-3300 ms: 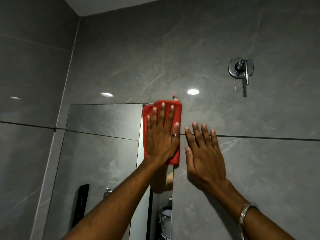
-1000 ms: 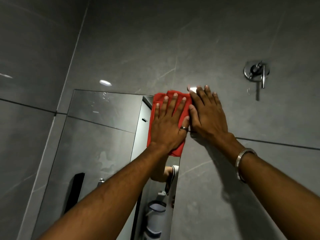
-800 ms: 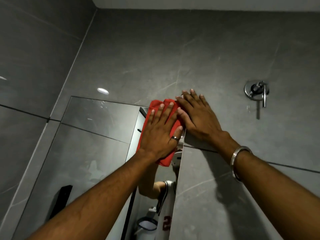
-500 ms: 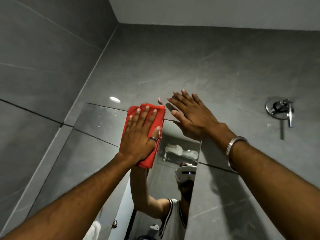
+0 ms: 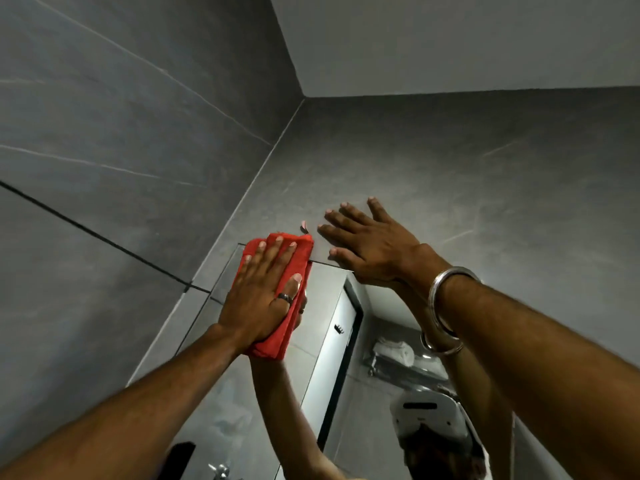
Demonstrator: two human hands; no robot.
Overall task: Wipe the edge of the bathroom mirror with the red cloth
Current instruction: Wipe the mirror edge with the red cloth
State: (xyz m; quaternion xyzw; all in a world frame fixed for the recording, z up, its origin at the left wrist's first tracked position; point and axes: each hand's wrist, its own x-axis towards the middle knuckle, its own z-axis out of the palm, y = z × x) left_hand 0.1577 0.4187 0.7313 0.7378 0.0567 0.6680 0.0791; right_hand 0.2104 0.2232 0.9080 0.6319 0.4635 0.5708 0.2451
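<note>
Forearms reach up as I press my left hand flat on the red cloth, now slid left along the mirror to its top edge near the left corner. My right hand, fingers spread and holding nothing, has lifted onto the wall above that edge.

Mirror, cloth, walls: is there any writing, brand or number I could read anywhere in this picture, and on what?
None can be read.
Red cloth under the left hand: no label shows.
Grey wall tiles under the right hand: bare veining only.
Mirror: the reflected headset shows dark marks, too blurred to read.
Ring and bangle: plain metal, no engraving visible.
</note>
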